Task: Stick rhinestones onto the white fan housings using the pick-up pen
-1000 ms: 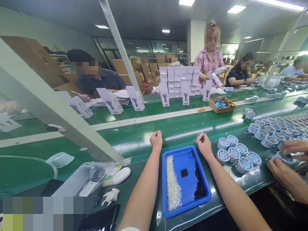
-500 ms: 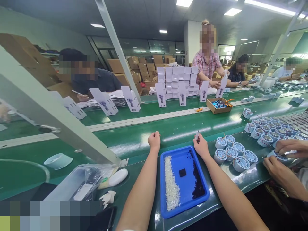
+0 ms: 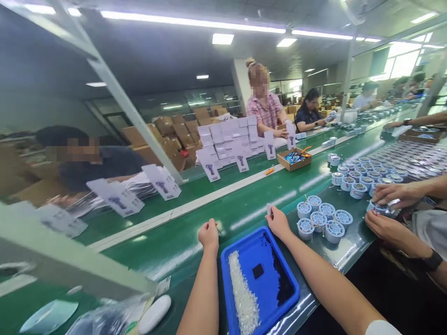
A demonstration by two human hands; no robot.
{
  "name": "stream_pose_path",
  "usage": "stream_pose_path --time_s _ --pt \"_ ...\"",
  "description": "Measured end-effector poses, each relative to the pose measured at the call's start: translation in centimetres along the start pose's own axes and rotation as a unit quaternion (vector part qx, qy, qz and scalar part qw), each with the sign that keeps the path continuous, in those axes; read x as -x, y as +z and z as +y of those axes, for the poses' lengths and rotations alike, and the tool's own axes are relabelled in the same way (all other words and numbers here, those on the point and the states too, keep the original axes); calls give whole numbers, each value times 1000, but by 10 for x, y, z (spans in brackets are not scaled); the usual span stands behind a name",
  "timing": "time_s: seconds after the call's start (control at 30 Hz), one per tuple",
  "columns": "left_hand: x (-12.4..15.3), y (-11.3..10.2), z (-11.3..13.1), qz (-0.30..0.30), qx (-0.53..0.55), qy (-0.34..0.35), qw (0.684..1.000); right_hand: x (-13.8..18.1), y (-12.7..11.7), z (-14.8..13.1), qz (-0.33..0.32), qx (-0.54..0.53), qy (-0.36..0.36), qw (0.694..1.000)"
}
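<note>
My left hand (image 3: 208, 234) is closed above the green belt, just past the far left corner of a blue tray (image 3: 224, 275). Whatever its fingers hold, if anything, is hidden. Beyond the tray's far right corner, my right hand (image 3: 278, 223) pinches a small pale strip (image 3: 268, 209) that sticks up from the fingertips. Small whitish, translucent pieces (image 3: 240, 293) form a long heap on the tray's left side. Tiny black pieces (image 3: 284, 281) lie along its right side, and a black square (image 3: 258, 271) sits between the two.
Several light-blue round housings (image 3: 318, 219) stand right of my right hand. A co-worker's hands (image 3: 391, 211) handle another one farther right. Across the green conveyor (image 3: 195, 209) are a cardboard box (image 3: 294, 159) of small parts and white printed cartons (image 3: 208, 165). A slanted metal post (image 3: 87, 260) stands left.
My view has turned to the right and tilted, so the scene sits lower and further left. Both hands keep about the same places beside the tray, the right still pinching the pale strip.
</note>
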State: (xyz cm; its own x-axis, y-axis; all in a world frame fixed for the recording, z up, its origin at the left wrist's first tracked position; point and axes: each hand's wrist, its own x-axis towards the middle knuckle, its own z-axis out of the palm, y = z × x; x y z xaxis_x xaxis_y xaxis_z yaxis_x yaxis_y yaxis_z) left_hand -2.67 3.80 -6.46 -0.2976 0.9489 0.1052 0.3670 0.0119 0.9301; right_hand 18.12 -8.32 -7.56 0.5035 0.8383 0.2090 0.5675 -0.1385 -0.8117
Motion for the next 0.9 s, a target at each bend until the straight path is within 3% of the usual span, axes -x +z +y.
stream_pose_path --time_s 0.23,0.43,0.9 --pt "-7 2 -8 2 -14 33 999 2 4 -1 9 13 5 1000" --pt "-11 4 -11 9 -10 9 1000 0 6 2 -7 48 -5 999" --pt "17 -14 20 6 -37 3 999 7 -2 -11 -26 96 9 995"
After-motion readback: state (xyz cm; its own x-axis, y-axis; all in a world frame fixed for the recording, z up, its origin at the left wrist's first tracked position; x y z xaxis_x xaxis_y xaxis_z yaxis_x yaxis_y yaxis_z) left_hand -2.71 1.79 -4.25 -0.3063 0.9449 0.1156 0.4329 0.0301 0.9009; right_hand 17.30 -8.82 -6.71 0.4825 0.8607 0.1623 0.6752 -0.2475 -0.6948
